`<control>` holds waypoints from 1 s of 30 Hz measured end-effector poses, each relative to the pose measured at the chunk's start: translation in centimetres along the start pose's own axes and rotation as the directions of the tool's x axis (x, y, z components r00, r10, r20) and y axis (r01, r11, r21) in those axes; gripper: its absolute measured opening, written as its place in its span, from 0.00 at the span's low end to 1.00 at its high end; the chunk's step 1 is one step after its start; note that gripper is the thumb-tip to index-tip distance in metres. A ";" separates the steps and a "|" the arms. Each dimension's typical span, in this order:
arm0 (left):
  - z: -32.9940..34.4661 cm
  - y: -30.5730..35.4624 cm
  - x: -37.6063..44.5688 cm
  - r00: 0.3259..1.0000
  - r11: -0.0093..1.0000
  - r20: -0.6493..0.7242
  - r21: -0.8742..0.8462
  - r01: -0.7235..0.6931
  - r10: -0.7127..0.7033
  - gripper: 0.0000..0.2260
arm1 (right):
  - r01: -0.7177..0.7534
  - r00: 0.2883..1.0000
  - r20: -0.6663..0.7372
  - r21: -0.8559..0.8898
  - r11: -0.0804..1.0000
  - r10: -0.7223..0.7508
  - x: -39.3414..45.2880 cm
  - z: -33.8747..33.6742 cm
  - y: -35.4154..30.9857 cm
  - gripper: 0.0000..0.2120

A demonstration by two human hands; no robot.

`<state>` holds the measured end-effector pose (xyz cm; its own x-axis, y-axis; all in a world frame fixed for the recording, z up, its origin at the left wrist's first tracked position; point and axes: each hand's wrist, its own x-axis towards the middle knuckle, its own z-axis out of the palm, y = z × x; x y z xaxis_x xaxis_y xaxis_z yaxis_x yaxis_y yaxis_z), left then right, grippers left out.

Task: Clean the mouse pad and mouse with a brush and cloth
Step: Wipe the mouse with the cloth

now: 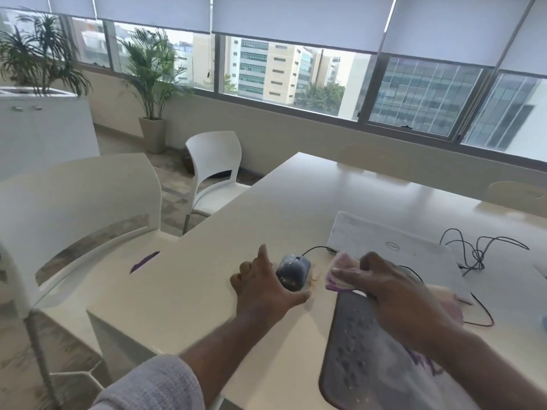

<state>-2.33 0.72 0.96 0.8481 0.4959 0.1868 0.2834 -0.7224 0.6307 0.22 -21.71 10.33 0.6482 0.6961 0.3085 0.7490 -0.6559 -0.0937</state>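
Note:
A dusty grey mouse sits on the white table, its black cable running back toward the laptop. My left hand rests on the table just left of the mouse, thumb reaching under its near end, other fingers loosely curled. A grey mouse pad speckled with dust lies at the near right. My right hand grips a pink and white cloth at the pad's far edge. No brush is in view.
A closed white laptop lies behind the pad, with tangled black cable to its right. White chairs stand along the table's left side. A purple thing shows at the table's left edge.

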 end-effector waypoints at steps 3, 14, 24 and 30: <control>0.0 0.0 0.0 0.999 0.999 -0.039 -0.050 -0.011 0.009 0.55 | 0.026 0.998 0.050 -0.064 0.998 -0.023 2.1 1.1 -1.1 0.27; -0.3 0.1 -0.2 0.996 0.991 -0.083 -0.129 0.028 -0.039 0.51 | 0.236 0.963 0.163 -0.139 0.962 -0.213 6.6 3.2 -3.3 0.32; -0.5 0.0 -0.2 0.996 0.982 -0.050 -0.177 0.065 -0.075 0.53 | 0.185 0.959 0.243 -0.152 0.971 -0.144 9.4 3.9 -3.3 0.28; -0.4 0.1 -0.2 0.995 0.983 -0.057 -0.168 0.070 -0.080 0.54 | 0.089 0.987 0.140 -0.082 0.993 -0.077 9.2 3.7 -2.8 0.26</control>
<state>-2.64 0.77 1.27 0.7958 0.5788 0.1780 0.2625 -0.5945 0.7600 4.57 -12.36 9.96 0.6016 0.7784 0.1793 0.7898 -0.6132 0.0122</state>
